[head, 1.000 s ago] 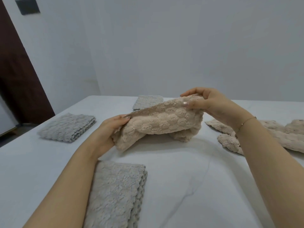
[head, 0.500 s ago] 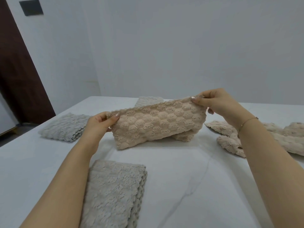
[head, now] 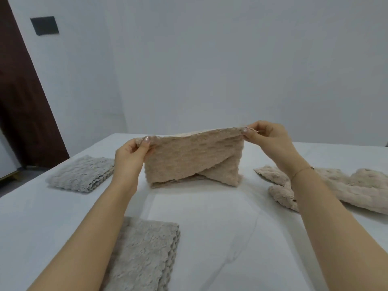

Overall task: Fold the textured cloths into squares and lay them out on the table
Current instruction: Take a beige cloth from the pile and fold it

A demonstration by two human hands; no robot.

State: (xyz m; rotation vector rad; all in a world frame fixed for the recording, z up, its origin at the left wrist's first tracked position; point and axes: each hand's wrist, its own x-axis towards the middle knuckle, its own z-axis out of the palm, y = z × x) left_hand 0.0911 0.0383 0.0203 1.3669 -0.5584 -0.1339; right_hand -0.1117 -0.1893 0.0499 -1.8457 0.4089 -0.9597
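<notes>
Head-cam view looking down over a white table [head: 210, 238] w/ faint grey veining, pale wall behind. Two bare forearms reach in from the bottom of the shot.

Centre: a beige textured cloth [head: 189, 156] is held up above the table, stretched by its top edge between both hands. It hangs doubled over, w/ a diagonal flap crossing the lower right part; its bottom edge is at or just above the tabletop, can't tell which, since the cloth is a bit blurred. The left hand [head: 131, 158] pinches the cloth's top left corner, thumb in front, fingers curled behind. The right hand [head: 267, 139] pinches the top right corner between thumb and fingertips; a thin bracelet [head: 302, 171] sits on that wrist.

Left of the held cloth, well apart from it, a grey textured cloth [head: 81, 174] lies folded into a rough square on the table. A second folded grey cloth [head: 144, 255] lies nearer the camera, at bottom centre-left, partly hidden under the left forearm. To the right, a rumpled pile of beige cloths [head: 346, 185], unfolded, lies on the table behind the right forearm.

Far left: a dark brown door [head: 23, 114] and a small black wall plate [head: 44, 25] up on the wall beside it.
</notes>
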